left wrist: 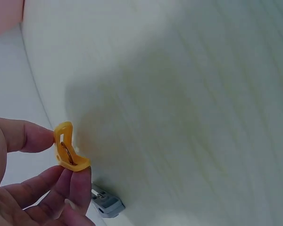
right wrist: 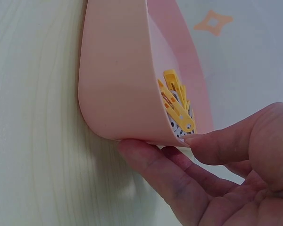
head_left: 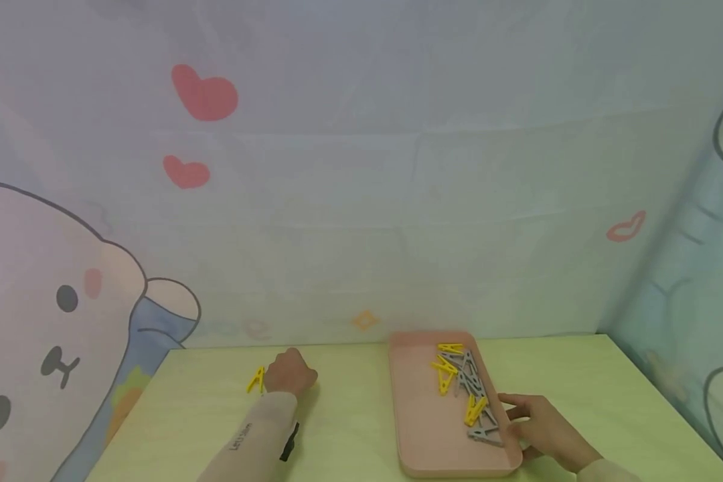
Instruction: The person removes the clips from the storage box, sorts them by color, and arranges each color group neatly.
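My left hand (head_left: 290, 372) is over the left half of the table, its back toward the head camera. In the left wrist view, its thumb and fingertips pinch a yellow clothespin (left wrist: 68, 150). A grey clothespin (left wrist: 107, 202) shows just past those fingers. Left of this hand lies another yellow clothespin (head_left: 256, 379). My right hand (head_left: 541, 428) grips the near right side of a pink tray (head_left: 418, 415), thumb at the rim and fingers against the outer wall. Inside the tray are several yellow clothespins (right wrist: 177, 106) and several grey clothespins (head_left: 471, 381), heaped along its right side.
The pale wood-grain table (head_left: 343, 415) ends at the back against a hanging cloth (head_left: 361, 221) printed with hearts and a cartoon bear. A second cloth panel (head_left: 687, 281) borders the right side. On the left forearm's sleeve sits a black strap (head_left: 290, 442).
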### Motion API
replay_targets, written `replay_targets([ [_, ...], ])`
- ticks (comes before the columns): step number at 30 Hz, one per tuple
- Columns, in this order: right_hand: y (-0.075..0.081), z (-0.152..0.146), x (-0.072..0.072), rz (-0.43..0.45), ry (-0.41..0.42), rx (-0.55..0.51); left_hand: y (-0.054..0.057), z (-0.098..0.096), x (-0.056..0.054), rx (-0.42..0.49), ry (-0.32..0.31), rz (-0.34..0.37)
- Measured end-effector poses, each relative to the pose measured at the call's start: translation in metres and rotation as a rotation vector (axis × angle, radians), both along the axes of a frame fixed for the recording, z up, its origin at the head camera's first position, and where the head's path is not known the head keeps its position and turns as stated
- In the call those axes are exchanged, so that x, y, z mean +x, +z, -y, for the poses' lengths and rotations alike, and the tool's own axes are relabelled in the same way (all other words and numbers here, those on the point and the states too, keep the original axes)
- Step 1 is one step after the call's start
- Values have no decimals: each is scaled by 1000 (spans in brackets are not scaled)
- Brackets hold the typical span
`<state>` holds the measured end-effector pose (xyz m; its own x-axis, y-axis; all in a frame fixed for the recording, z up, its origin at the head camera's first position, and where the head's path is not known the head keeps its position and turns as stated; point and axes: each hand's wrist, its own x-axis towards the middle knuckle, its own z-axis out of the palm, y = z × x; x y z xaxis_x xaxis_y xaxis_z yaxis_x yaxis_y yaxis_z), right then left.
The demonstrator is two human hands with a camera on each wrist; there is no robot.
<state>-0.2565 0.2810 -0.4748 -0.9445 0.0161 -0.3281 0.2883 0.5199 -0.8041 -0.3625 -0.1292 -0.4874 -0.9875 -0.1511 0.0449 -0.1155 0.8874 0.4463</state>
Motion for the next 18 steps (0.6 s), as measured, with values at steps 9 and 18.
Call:
replay_targets([
  [9, -1, 3, 1, -12, -2, -9, -2, 4, 3, -21, 12, -21],
  [18, 1, -1, 1, 9, 5, 1, -4, 0, 2, -4, 10, -11],
])
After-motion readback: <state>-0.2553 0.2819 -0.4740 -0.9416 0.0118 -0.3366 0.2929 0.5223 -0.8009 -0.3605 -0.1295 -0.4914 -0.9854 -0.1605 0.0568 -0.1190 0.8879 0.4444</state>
